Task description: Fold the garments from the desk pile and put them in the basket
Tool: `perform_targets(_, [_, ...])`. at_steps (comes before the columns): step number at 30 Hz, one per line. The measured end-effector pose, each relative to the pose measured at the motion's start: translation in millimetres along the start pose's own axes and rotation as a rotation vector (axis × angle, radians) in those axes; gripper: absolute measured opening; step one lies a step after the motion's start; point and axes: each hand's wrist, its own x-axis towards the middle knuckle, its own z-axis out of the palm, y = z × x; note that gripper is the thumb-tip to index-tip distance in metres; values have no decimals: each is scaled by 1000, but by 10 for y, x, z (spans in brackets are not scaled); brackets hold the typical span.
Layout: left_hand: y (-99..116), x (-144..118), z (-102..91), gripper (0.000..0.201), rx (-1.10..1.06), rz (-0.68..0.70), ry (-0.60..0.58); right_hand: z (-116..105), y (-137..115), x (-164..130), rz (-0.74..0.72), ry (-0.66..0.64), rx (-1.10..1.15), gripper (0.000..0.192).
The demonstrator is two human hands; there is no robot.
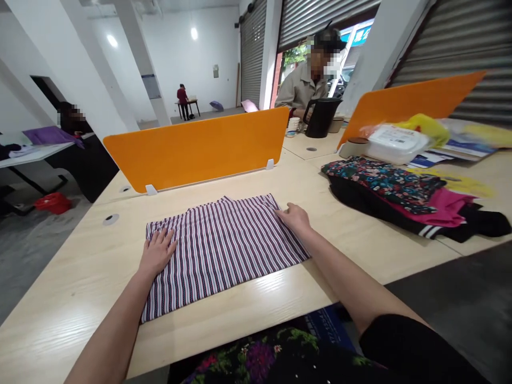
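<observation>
I had the striped cloth [224, 248] spread flat on the near part of the table [80, 277]. My left hand [157, 252] pressed open-palmed on its left edge to pin it; my right hand [294, 217] lay flat, fingers together, on the far right corner, keeping it smooth.

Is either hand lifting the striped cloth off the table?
No. Both the left hand and the right hand lie flat, palms down, on the striped cloth, which is spread flat on the table.
</observation>
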Motion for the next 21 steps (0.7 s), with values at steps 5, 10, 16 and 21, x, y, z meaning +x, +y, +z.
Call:
perform_targets(5, [196, 24, -179, 52, 91, 2, 53, -121, -41, -178, -30, -259, 2, 40])
perform_targets(10, [1159, -49, -514, 40, -246, 181, 189, -13, -193, -293, -85, -212, 218, 58])
perform_targets(16, [2230, 119, -579, 34, -828, 54, -20, 107, 67, -414, 50, -303, 725, 47])
perform_targets(21, [2450, 348, -510, 38, -994, -52, -153, 156, 108, -453, 186, -628, 1068, 19])
